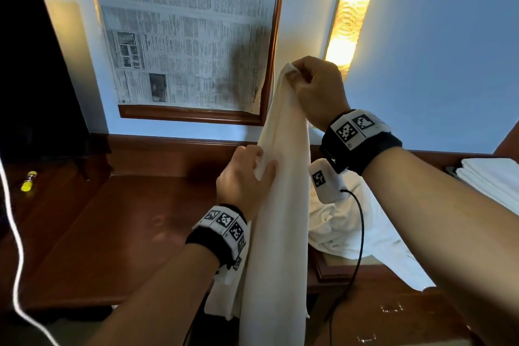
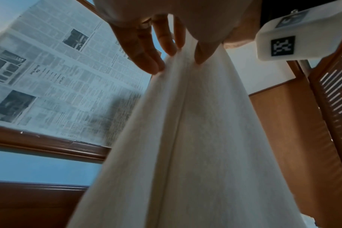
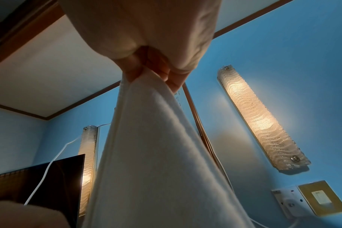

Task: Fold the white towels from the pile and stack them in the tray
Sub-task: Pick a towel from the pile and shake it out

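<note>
The left hand (image 1: pixel 243 177) grips the hanging white towel (image 1: pixel 276 233) partway down its length, thumb on the near side and fingers (image 2: pixel 146 61) curled round the far side, gathering the cloth into long vertical pleats. Below this grip the towel hangs straight down, and its lower end is cut off by the bottom edge of the head view. Above this grip the right hand (image 1: pixel 316 90) pinches the towel's top end between thumb and curled fingers (image 3: pixel 172 77); the exact corner is hidden inside the fist. The wrist views are filled mostly by cloth, so neither shows the towel's full width.

To the right of and below the right-hand grip, a rumpled pile of towels (image 1: pixel 345 227) lies on the wooden desk (image 1: pixel 118 227), partly hidden by the right forearm and a black cable (image 1: pixel 359 233). Further right, folded towels (image 1: pixel 491 177) sit in a stack; whatever holds them is hidden, so the tray cannot be confirmed. Left of both grips, a small yellow object (image 1: pixel 28 181) lies near a dark screen (image 1: pixel 33 70); its kind is unclear. Behind the grips, a framed newspaper (image 1: pixel 185 31) and a lit wall lamp (image 1: pixel 354 11) hang on the blue wall.
</note>
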The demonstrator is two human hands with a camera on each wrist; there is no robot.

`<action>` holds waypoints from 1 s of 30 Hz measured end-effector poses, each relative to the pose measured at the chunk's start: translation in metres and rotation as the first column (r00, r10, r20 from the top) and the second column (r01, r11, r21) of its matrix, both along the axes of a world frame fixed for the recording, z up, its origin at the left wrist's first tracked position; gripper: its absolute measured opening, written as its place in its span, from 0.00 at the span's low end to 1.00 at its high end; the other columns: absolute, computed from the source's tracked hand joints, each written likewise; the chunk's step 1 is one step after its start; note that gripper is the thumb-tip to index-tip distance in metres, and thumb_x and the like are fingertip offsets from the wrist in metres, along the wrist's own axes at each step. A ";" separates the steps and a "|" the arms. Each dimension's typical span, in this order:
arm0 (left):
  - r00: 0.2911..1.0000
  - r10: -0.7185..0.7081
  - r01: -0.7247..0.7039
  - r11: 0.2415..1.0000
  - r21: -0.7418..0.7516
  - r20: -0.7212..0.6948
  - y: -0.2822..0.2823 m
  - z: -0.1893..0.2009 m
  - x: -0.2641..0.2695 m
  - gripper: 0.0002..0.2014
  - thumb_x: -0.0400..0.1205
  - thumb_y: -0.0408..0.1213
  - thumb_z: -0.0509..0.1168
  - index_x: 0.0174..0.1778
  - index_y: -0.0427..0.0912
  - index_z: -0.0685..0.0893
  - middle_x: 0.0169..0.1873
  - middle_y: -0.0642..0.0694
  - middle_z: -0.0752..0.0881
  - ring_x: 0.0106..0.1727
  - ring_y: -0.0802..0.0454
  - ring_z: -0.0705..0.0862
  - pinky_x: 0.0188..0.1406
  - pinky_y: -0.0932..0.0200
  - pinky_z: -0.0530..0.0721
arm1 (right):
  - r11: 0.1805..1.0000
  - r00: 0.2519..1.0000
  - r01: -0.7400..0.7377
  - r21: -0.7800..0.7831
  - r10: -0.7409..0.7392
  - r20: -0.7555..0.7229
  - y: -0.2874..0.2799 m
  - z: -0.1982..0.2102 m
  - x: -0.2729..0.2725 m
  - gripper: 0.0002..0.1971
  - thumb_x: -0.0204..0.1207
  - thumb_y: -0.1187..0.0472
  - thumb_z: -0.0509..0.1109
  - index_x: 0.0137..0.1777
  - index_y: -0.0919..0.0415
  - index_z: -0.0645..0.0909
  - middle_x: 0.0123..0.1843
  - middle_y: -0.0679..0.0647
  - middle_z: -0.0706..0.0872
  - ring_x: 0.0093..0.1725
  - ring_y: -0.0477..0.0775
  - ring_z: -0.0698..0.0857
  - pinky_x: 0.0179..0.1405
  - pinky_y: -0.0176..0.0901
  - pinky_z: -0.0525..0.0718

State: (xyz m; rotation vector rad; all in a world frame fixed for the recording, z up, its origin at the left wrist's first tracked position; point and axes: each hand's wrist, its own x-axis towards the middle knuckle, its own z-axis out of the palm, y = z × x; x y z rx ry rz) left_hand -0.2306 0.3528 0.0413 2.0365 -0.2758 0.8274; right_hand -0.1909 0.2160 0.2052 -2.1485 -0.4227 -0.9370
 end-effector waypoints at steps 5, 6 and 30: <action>0.999 0.031 -0.031 0.999 -0.036 0.017 0.003 0.012 0.015 0.05 0.83 0.46 0.68 0.50 0.51 0.85 0.36 0.60 0.80 0.35 0.55 0.80 0.40 0.59 0.78 | 1.000 1.000 -0.006 -0.021 0.007 0.021 -0.004 0.003 -0.002 0.07 0.85 0.61 0.66 0.48 0.50 0.83 0.39 0.35 0.81 0.41 0.32 0.79 0.41 0.22 0.76; 0.999 0.023 -0.022 0.999 -0.023 0.032 0.004 0.013 0.017 0.05 0.83 0.47 0.68 0.50 0.51 0.84 0.37 0.59 0.81 0.35 0.55 0.80 0.40 0.58 0.78 | 1.000 1.000 -0.010 -0.019 0.010 0.026 -0.005 0.004 -0.002 0.06 0.85 0.60 0.66 0.48 0.49 0.82 0.39 0.34 0.80 0.41 0.32 0.79 0.40 0.19 0.75; 0.989 -0.013 -0.022 0.973 0.231 0.147 0.010 0.003 -0.003 0.10 0.83 0.43 0.60 0.58 0.55 0.82 0.38 0.54 0.83 0.32 0.50 0.82 0.30 0.49 0.86 | 0.998 0.997 0.036 -0.056 -0.032 0.073 0.017 0.023 -0.007 0.11 0.83 0.59 0.66 0.51 0.63 0.89 0.45 0.54 0.90 0.47 0.56 0.87 0.58 0.60 0.84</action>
